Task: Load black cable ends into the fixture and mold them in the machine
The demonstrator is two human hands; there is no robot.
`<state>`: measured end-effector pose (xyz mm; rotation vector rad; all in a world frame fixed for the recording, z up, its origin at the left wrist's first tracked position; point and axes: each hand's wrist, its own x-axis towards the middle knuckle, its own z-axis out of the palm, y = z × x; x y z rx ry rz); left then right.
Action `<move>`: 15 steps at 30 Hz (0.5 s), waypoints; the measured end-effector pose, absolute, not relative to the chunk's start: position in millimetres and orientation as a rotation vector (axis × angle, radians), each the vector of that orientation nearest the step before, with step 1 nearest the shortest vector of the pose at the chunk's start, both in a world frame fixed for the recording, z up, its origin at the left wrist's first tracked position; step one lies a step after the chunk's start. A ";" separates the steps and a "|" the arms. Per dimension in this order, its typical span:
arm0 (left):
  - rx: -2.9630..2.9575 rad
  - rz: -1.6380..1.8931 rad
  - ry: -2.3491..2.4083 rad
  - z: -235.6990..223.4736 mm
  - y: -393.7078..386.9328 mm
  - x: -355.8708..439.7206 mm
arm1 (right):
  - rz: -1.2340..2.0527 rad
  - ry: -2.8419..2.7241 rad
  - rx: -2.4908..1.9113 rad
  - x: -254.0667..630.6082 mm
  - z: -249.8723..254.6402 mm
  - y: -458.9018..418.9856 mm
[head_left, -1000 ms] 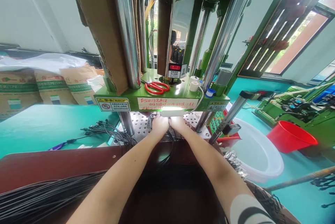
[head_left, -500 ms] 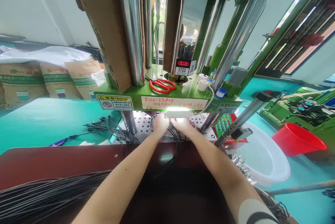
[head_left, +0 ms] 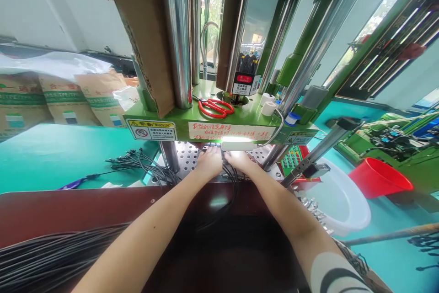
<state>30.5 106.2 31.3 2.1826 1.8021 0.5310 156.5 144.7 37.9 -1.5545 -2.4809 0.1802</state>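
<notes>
My left hand (head_left: 210, 162) reaches under the green press plate (head_left: 161, 117), its fingers stretched forward over the metal parts on the perforated bed (head_left: 187, 158). Beside it, my right hand (head_left: 239, 160) has its fingers drawn together near the heads of several black cables (head_left: 233, 181). Glare from the lamp (head_left: 238, 146) and the plate hide what those fingers hold, if anything. The cables run out between my wrists and hang over the dark red table edge. Red-handled scissors (head_left: 216, 109) lie on top of the plate.
A bundle of black cables (head_left: 151, 167) lies left of the bed, and more cable lengths (head_left: 61, 256) lie at lower left. Steel columns (head_left: 181, 37) flank the work area. To the right are a green keypad (head_left: 291, 159), a white tub (head_left: 360, 215) and a red bucket (head_left: 379, 178).
My left hand has flattened and stretched its fingers further over the bed. The right hand stays in nearly the same place. The camera view has shifted slightly.
</notes>
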 end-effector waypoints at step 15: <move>2.379 0.542 1.931 18.0 94.9 25.9 | 0.071 -2.532 -1.665 143.5 42.8 146.4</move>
